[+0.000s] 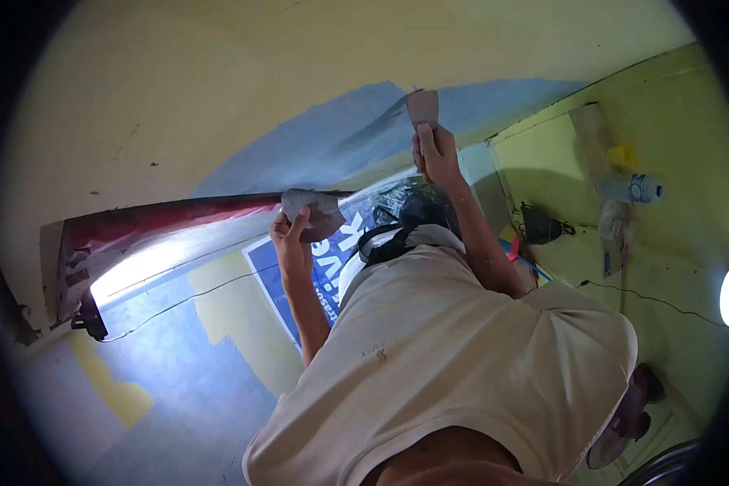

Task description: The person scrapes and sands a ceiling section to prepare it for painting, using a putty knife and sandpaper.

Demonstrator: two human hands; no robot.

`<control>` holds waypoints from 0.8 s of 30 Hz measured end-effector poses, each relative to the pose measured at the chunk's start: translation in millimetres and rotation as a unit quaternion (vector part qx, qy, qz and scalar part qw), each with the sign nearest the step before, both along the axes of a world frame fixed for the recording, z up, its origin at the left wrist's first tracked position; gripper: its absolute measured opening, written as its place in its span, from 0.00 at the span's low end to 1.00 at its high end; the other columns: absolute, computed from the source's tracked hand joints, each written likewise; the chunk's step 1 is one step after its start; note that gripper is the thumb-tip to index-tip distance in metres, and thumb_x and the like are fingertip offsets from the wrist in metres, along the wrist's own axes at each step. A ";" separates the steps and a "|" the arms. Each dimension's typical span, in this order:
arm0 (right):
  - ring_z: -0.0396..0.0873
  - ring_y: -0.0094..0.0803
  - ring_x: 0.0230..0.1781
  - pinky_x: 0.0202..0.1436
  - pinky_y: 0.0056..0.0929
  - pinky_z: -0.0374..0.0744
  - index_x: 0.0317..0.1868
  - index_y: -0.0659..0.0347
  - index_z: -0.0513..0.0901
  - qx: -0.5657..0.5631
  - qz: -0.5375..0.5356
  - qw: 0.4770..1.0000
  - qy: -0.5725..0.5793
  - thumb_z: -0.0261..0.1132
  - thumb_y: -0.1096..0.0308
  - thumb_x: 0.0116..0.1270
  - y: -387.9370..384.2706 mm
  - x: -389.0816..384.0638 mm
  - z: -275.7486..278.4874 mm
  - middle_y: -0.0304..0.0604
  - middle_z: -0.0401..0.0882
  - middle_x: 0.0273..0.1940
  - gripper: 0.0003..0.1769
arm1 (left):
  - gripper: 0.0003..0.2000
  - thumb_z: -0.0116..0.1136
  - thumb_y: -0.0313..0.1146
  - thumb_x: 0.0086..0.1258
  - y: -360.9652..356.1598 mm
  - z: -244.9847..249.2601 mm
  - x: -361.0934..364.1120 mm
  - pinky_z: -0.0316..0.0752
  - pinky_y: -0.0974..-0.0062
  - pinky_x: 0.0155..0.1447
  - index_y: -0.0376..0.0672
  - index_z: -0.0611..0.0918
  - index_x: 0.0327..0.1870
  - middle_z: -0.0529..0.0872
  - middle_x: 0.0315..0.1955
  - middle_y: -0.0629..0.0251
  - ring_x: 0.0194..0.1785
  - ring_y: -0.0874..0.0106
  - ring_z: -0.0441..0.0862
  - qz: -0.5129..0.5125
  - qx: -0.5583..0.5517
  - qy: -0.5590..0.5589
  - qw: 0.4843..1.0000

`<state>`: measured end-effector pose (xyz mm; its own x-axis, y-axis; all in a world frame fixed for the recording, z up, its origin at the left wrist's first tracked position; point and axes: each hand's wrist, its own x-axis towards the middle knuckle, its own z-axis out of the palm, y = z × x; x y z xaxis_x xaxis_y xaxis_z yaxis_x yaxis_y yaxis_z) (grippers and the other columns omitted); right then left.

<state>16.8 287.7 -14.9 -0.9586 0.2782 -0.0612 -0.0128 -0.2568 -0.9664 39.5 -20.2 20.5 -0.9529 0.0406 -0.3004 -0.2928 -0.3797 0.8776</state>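
My right hand (437,155) is closed around the handle of a putty knife (423,107), raised to the wall. The broad blade is at a bluish-grey patch (348,134) on the yellow wall (219,73); a darker smear runs leftward from it. Lower and to the left, my left hand (288,235) pinches a flat grey plate (314,215) with rounded edges, thumb on its face. Whether this plate has a handle is hidden. Both forearms reach out past my light shirt (454,348).
A bright lamp (89,316) with a trailing cable stands at left, near a red-lined recess (170,223). Under my arms lies a blue printed banner (300,275). At right are a plastic bottle (628,188), a yellow cup (621,155) and a dark bucket-like container (541,224).
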 end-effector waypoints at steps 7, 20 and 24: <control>0.64 0.20 0.10 0.13 0.22 0.64 0.31 0.61 0.71 0.013 0.003 1.000 -0.005 0.50 0.52 0.80 9.6 8.8 -6.7 0.34 0.66 0.15 0.23 | 0.10 0.63 0.26 0.68 0.1 1.5 0.5 0.76 0.72 0.53 0.35 0.81 0.48 0.86 0.43 0.62 0.47 0.72 0.83 -0.004 -0.011 -0.009 1.000; 0.63 0.19 0.09 0.12 0.22 0.62 0.32 0.65 0.73 -0.035 -0.009 0.999 0.034 0.53 0.49 0.78 1.3 2.1 6.1 0.34 0.65 0.14 0.25 | 0.06 0.65 0.23 0.66 1.0 13.5 -14.6 0.73 0.77 0.49 0.36 0.83 0.42 0.87 0.38 0.66 0.39 0.77 0.81 -0.021 -0.009 0.008 1.000; 0.63 0.19 0.09 0.13 0.23 0.63 0.32 0.66 0.73 -0.026 -0.029 0.999 0.010 0.53 0.50 0.78 1.0 5.5 -8.9 0.33 0.65 0.13 0.25 | 0.05 0.65 0.24 0.66 3.3 9.4 -16.4 0.72 0.78 0.48 0.36 0.83 0.41 0.86 0.36 0.67 0.38 0.78 0.81 -0.012 -0.032 0.012 0.999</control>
<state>22.2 288.7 -23.8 -0.9423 0.3296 -0.0588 -0.0472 -0.3046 -0.9513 23.1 -16.8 29.9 -0.9586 0.0456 -0.2811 -0.2808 -0.3157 0.9064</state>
